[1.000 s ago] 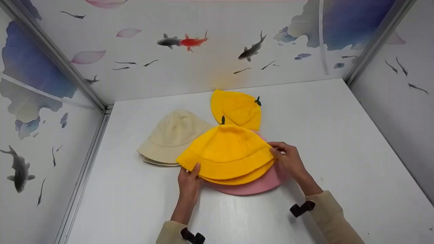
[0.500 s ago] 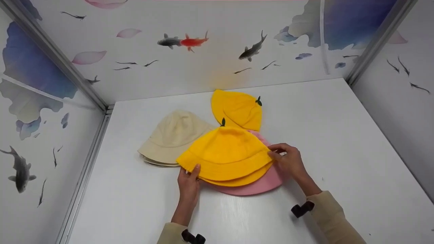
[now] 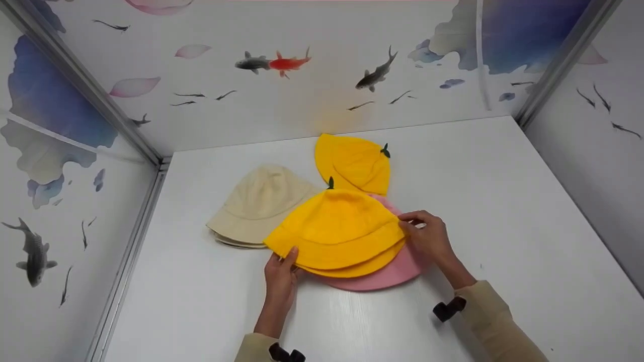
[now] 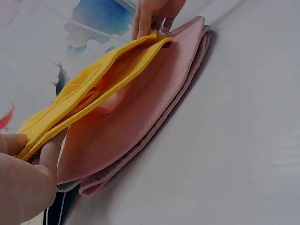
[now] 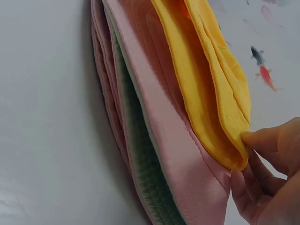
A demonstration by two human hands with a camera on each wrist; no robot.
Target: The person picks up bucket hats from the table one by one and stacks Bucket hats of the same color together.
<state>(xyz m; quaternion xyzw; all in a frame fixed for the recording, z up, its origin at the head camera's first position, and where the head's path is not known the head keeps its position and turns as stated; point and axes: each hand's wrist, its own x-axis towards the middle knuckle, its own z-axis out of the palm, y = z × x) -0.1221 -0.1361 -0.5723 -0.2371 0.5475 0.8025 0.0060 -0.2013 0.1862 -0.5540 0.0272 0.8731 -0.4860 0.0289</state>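
Observation:
Both hands hold a yellow bucket hat (image 3: 342,226) by its brim, one at each side. A small green leaf (image 3: 330,183) stands up from its crown. My left hand (image 3: 280,281) pinches the brim's left corner, thumb on top; my right hand (image 3: 427,236) pinches the right corner. Under the yellow hat lie pink hats (image 3: 392,274), stacked flat on the table. In the right wrist view the pink hat (image 5: 173,140) shows a greenish lining, and the yellow brim (image 5: 206,103) gapes in two layers. The left wrist view shows the yellow hat (image 4: 89,93) tilted above the pink brim.
Left of the held hat lies a stack of cream bucket hats (image 3: 261,206). Another yellow hat (image 3: 354,163) with a green leaf lies behind, near the back wall. White panels with painted fish (image 3: 289,63) enclose the white table (image 3: 478,176) at the back and sides.
The held yellow hat has come down slightly toward the front edge over the pink hats, both hands keeping their pinch. Otherwise the scene shifts only a little with the camera.

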